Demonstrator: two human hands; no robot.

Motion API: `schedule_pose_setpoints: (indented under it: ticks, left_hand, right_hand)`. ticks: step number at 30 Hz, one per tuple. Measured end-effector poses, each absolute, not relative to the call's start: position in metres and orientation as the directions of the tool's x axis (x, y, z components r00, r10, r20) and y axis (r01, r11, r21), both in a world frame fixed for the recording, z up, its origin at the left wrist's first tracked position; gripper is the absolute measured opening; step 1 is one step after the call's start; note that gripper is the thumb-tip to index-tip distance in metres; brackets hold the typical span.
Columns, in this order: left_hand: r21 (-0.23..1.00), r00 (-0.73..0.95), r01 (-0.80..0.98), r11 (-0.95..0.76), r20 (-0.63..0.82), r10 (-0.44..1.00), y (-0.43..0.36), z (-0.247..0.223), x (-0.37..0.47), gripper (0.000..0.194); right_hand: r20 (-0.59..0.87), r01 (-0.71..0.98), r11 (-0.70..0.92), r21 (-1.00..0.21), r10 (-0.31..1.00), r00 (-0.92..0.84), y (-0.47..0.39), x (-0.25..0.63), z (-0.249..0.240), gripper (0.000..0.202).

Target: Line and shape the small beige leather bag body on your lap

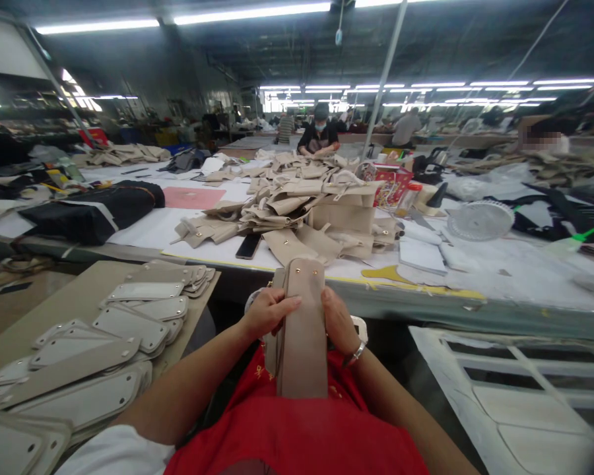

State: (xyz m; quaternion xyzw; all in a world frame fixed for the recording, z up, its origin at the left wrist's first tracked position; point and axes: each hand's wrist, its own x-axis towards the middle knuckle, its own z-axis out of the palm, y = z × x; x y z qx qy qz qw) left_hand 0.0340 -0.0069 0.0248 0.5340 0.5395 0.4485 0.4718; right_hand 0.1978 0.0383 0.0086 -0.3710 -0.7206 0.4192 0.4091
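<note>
A long beige strap-like piece (305,330) with a rounded end and two metal studs stands upright over my lap, with more beige layers behind it on the left. My left hand (271,310) grips its left side, thumb across the front. My right hand (337,320) holds the right edge, its fingers mostly hidden behind the piece. Beyond my hands, a big heap of beige pieces (321,198) lies on the white-covered table (495,264). Stacks of rounded beige and white pieces with holes (89,349) rest on a board at my left.
A dark phone (248,247) lies at the heap's front edge. Left of it are a black bundle (96,211) and a pink sheet (193,197). A white rack (525,396) stands at lower right. Across the table sits a person (319,135).
</note>
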Motion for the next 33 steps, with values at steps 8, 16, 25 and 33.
schedule_pose_setpoints:
  ticks: [8,16,25,33]
  left_hand:
    - [0.997,-0.079,0.064,0.046,-0.041,0.996,-0.012,0.007,0.028,0.039]
    - [0.997,-0.121,0.012,0.071,-0.069,0.990,-0.017,0.002,0.034,0.038]
    - [0.966,0.171,0.258,-0.021,-0.025,0.985,-0.048,-0.017,0.024,0.038]
    - [0.945,0.228,0.325,0.031,-0.111,0.967,-0.065,-0.020,0.033,0.037]
  right_hand:
    - [0.239,0.568,0.511,-0.645,0.841,-0.485,0.010,0.206,0.004,0.034]
    - [0.226,0.443,0.526,-0.726,0.791,-0.568,0.020,0.206,0.004,0.034]
    - [0.183,0.188,0.363,-0.913,0.775,-0.605,0.011,0.214,-0.020,0.037]
    - [0.135,0.178,0.360,-0.916,0.694,-0.707,-0.008,0.227,-0.018,0.038]
